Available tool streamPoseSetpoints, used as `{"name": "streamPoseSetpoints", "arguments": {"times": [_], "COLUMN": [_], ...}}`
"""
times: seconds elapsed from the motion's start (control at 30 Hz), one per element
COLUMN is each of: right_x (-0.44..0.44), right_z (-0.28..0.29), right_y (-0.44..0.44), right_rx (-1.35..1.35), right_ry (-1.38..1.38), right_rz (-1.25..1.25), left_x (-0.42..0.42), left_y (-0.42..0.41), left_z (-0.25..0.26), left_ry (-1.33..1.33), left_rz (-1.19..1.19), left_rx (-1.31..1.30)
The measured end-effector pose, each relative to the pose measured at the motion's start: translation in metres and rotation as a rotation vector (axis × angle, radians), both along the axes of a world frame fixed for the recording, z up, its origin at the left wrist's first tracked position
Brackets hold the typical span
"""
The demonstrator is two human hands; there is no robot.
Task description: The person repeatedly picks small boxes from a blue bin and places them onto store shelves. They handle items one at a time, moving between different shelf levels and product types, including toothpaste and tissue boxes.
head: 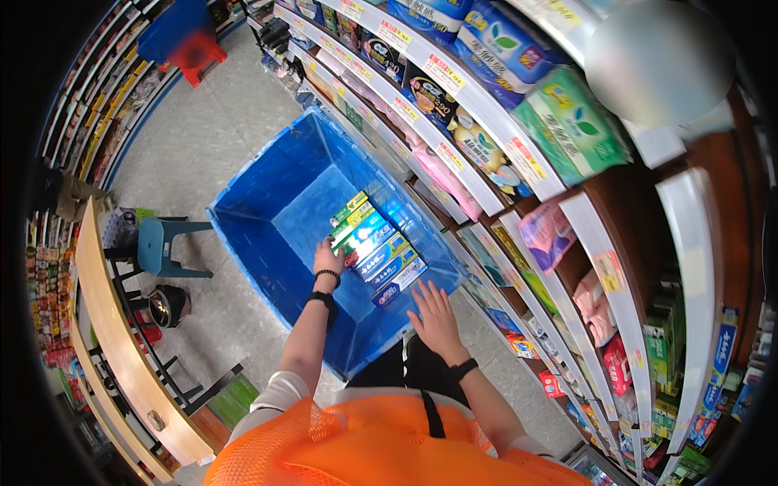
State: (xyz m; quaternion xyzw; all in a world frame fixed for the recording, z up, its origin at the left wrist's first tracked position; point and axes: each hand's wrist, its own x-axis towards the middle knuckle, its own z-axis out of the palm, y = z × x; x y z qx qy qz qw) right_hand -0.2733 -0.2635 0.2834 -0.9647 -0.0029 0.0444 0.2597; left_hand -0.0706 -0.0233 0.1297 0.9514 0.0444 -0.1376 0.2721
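In front of me a deep blue plastic crate (pixel 243 249) holds a row of toothpaste boxes (pixel 380 252), packed side by side against its right part. The boxes are green, yellow, white and blue, among them a red-and-green Colgate box (pixel 351 257) and a blue Crest box (pixel 387 295). My left hand (pixel 329 261) reaches into the crate, fingertips at the left ends of the boxes; whether they touch is hard to tell. Over the near right side of the crate, my right hand (pixel 436 317) is spread, just beside the Crest box, with nothing in it.
Shelves (pixel 450 152) with sanitary pad packs (pixel 501 51) and price tags run along the right, close to the crate. On the left stand a blue-grey plastic stool (pixel 161 246), a wooden counter (pixel 121 340) and a black bin (pixel 170 305). A red stool (pixel 197 58) stands farther off.
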Motion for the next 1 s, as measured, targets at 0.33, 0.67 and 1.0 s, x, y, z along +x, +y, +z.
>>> {"name": "streamPoseSetpoints", "arguments": {"times": [0.33,0.67,1.0], "right_x": [0.014,0.007,-0.020], "right_z": [-0.006,-0.003,0.049], "right_y": [0.002,0.002,-0.025], "right_rx": [-0.055,-0.059,0.715], "right_ry": [0.099,0.017,0.209], "right_rz": [-0.053,-0.089,-0.399], "left_x": [0.120,0.110,0.025], "left_y": [-0.043,-0.050,-0.024], "left_z": [-0.108,-0.097,0.095], "left_ry": [0.157,0.205,0.347], "left_rz": [-0.091,-0.150,-0.724], "left_rx": [0.298,0.282,-0.063]}}
